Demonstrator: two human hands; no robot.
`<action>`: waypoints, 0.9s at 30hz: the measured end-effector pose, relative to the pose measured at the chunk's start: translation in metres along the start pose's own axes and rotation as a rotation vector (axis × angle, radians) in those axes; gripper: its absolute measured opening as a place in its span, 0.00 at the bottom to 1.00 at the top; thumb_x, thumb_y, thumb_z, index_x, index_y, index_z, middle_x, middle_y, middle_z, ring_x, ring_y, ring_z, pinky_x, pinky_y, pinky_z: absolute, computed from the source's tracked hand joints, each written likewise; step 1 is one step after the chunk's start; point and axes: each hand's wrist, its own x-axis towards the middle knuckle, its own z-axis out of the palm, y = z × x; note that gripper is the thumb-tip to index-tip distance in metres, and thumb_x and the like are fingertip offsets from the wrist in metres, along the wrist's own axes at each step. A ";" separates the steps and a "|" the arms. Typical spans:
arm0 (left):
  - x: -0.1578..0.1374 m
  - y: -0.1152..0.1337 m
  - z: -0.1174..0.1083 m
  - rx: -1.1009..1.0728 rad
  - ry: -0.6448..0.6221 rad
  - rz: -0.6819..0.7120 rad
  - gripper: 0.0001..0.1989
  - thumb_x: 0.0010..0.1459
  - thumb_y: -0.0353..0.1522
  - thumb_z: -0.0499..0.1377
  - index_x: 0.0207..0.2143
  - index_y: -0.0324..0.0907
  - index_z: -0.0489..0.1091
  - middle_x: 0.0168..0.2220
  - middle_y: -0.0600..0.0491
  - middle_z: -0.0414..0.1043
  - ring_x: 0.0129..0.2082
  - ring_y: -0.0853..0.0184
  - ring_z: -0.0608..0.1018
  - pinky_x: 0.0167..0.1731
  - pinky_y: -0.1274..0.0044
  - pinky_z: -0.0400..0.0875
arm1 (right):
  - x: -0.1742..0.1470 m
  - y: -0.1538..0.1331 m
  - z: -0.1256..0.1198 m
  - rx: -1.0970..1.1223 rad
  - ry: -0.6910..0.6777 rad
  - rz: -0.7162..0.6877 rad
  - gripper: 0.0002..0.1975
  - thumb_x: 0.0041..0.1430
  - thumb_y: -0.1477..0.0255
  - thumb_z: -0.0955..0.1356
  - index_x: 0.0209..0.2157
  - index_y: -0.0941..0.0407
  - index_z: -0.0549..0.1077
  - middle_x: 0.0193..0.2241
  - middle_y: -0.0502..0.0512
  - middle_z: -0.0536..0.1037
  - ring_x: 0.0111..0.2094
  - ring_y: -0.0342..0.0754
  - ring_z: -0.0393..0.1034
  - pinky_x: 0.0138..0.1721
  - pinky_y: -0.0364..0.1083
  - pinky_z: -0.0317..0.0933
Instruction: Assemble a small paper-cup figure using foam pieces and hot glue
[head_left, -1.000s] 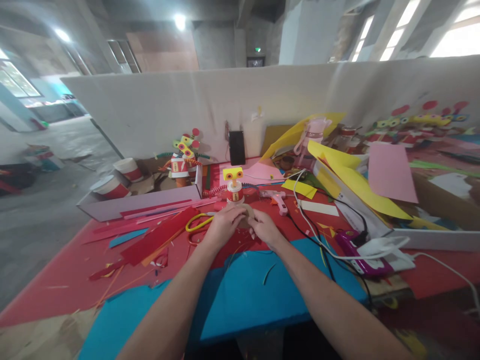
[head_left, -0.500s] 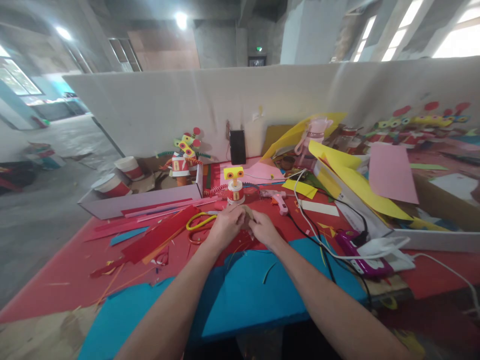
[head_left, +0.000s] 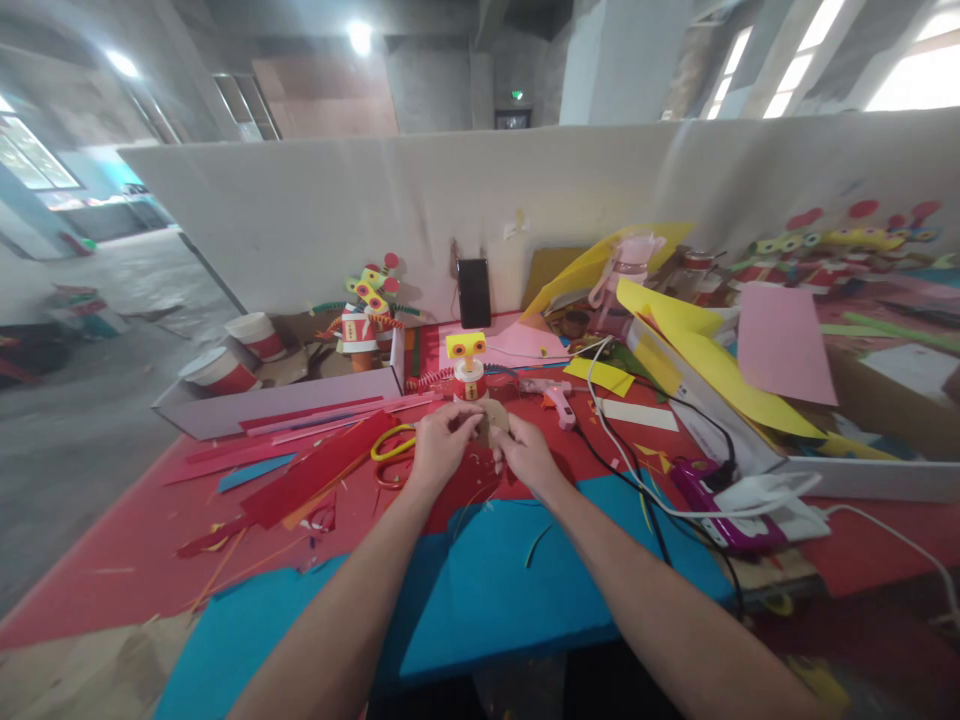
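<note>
A small round brown cardboard disc (head_left: 493, 420) is held up between my hands, over the middle of the table. My right hand (head_left: 527, 455) grips its right edge with thumb and fingers. At its left edge my left hand (head_left: 441, 445) is closed in a pinch. Just behind them stands a paper-cup robot figure (head_left: 470, 375) with a yellow head, red-and-white body and coiled arms; its base is partly hidden by my hands. Scissors with yellow handles (head_left: 390, 442) lie beside my left hand. Past my right hand rests a pink glue gun (head_left: 559, 403).
A box (head_left: 285, 412) with paper cups and finished figures (head_left: 361, 325) stands at left. On the right are a white box (head_left: 862, 478) of coloured paper, a purple power strip (head_left: 724, 510) and loose cables. A phone (head_left: 474, 293) leans against the white partition (head_left: 337, 200).
The cardboard disc has turned and shows more of its flat face. My left hand has shifted slightly left, and the fingertips of both hands are farther apart.
</note>
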 end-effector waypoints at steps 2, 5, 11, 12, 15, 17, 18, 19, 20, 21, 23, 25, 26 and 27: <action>0.000 0.000 0.001 0.005 0.016 0.003 0.06 0.53 0.32 0.59 0.32 0.41 0.75 0.27 0.54 0.76 0.23 0.70 0.75 0.28 0.78 0.70 | -0.001 -0.001 0.000 -0.077 0.018 -0.029 0.05 0.56 0.70 0.60 0.30 0.56 0.64 0.16 0.43 0.66 0.15 0.41 0.64 0.18 0.39 0.57; -0.003 0.004 0.003 0.104 0.025 0.063 0.04 0.52 0.31 0.60 0.30 0.41 0.75 0.28 0.54 0.77 0.27 0.69 0.76 0.31 0.77 0.70 | -0.002 -0.002 -0.001 -0.257 0.079 -0.133 0.05 0.56 0.71 0.60 0.28 0.56 0.64 0.19 0.47 0.68 0.19 0.42 0.65 0.21 0.41 0.56; -0.007 0.009 0.005 0.265 0.061 0.230 0.05 0.54 0.26 0.57 0.28 0.42 0.73 0.28 0.55 0.75 0.28 0.70 0.75 0.30 0.79 0.68 | -0.002 0.000 -0.001 -0.468 0.086 -0.299 0.06 0.55 0.74 0.60 0.25 0.55 0.62 0.23 0.50 0.68 0.24 0.43 0.60 0.26 0.42 0.52; -0.008 0.009 0.005 0.287 0.063 0.266 0.06 0.54 0.26 0.57 0.27 0.42 0.72 0.28 0.55 0.75 0.28 0.70 0.74 0.30 0.79 0.67 | -0.002 0.000 -0.001 -0.470 0.084 -0.308 0.06 0.55 0.74 0.60 0.25 0.55 0.61 0.23 0.50 0.67 0.24 0.44 0.60 0.26 0.42 0.52; -0.008 0.009 0.006 0.341 0.054 0.334 0.07 0.54 0.25 0.55 0.26 0.42 0.71 0.28 0.54 0.74 0.29 0.70 0.74 0.30 0.79 0.67 | -0.003 0.002 0.000 -0.470 0.086 -0.323 0.06 0.54 0.76 0.60 0.24 0.54 0.60 0.22 0.50 0.66 0.24 0.44 0.58 0.26 0.43 0.51; -0.008 0.009 0.006 0.354 0.063 0.325 0.07 0.52 0.24 0.55 0.24 0.41 0.70 0.26 0.55 0.72 0.27 0.71 0.72 0.29 0.80 0.65 | -0.003 0.002 0.001 -0.462 0.083 -0.323 0.07 0.53 0.77 0.60 0.23 0.54 0.59 0.21 0.49 0.65 0.23 0.44 0.58 0.26 0.43 0.51; -0.008 0.009 0.006 0.354 0.073 0.310 0.07 0.51 0.23 0.55 0.24 0.41 0.69 0.25 0.55 0.71 0.26 0.71 0.71 0.28 0.80 0.65 | -0.003 0.002 0.002 -0.447 0.080 -0.320 0.07 0.53 0.77 0.60 0.23 0.54 0.59 0.21 0.49 0.65 0.23 0.44 0.58 0.26 0.42 0.51; -0.008 0.010 0.006 0.350 0.084 0.295 0.06 0.50 0.23 0.56 0.24 0.41 0.68 0.25 0.56 0.70 0.25 0.72 0.70 0.27 0.80 0.64 | -0.003 0.002 0.003 -0.421 0.075 -0.314 0.07 0.54 0.76 0.60 0.23 0.54 0.60 0.22 0.50 0.66 0.24 0.44 0.59 0.26 0.42 0.52; -0.007 0.010 0.005 0.345 0.092 0.287 0.06 0.50 0.23 0.56 0.24 0.41 0.68 0.24 0.56 0.70 0.24 0.72 0.70 0.27 0.81 0.64 | -0.003 0.002 0.004 -0.382 0.068 -0.302 0.06 0.54 0.75 0.60 0.24 0.55 0.61 0.22 0.50 0.67 0.24 0.44 0.60 0.27 0.42 0.53; -0.007 0.010 0.004 0.341 0.093 0.289 0.06 0.50 0.23 0.56 0.24 0.41 0.68 0.24 0.57 0.69 0.25 0.72 0.70 0.27 0.81 0.64 | -0.003 0.001 0.004 -0.330 0.053 -0.282 0.05 0.54 0.74 0.61 0.25 0.55 0.62 0.23 0.50 0.68 0.25 0.44 0.61 0.27 0.42 0.54; -0.006 0.010 0.001 0.339 0.080 0.315 0.06 0.50 0.23 0.56 0.24 0.41 0.67 0.25 0.56 0.69 0.26 0.72 0.70 0.28 0.81 0.64 | -0.001 -0.001 0.003 -0.199 -0.008 -0.200 0.05 0.55 0.72 0.61 0.28 0.56 0.65 0.24 0.50 0.70 0.25 0.43 0.63 0.27 0.41 0.56; -0.005 0.009 -0.001 0.344 0.033 0.368 0.07 0.49 0.22 0.55 0.23 0.40 0.66 0.25 0.56 0.68 0.27 0.72 0.70 0.28 0.81 0.64 | 0.000 -0.003 0.000 -0.084 -0.078 -0.065 0.07 0.55 0.70 0.61 0.28 0.57 0.66 0.22 0.49 0.70 0.23 0.42 0.64 0.24 0.40 0.56; -0.005 0.008 -0.001 0.345 0.000 0.397 0.07 0.50 0.22 0.55 0.22 0.40 0.66 0.25 0.56 0.68 0.27 0.72 0.70 0.28 0.81 0.64 | 0.001 -0.004 -0.002 -0.052 -0.097 -0.007 0.08 0.56 0.68 0.60 0.27 0.57 0.66 0.20 0.48 0.69 0.21 0.41 0.63 0.22 0.39 0.56; -0.005 0.008 -0.002 0.343 -0.028 0.420 0.08 0.50 0.22 0.54 0.22 0.40 0.66 0.25 0.56 0.68 0.27 0.72 0.70 0.28 0.81 0.64 | 0.001 -0.005 -0.004 -0.036 -0.102 0.033 0.09 0.57 0.67 0.60 0.26 0.57 0.65 0.18 0.47 0.67 0.19 0.41 0.62 0.20 0.39 0.54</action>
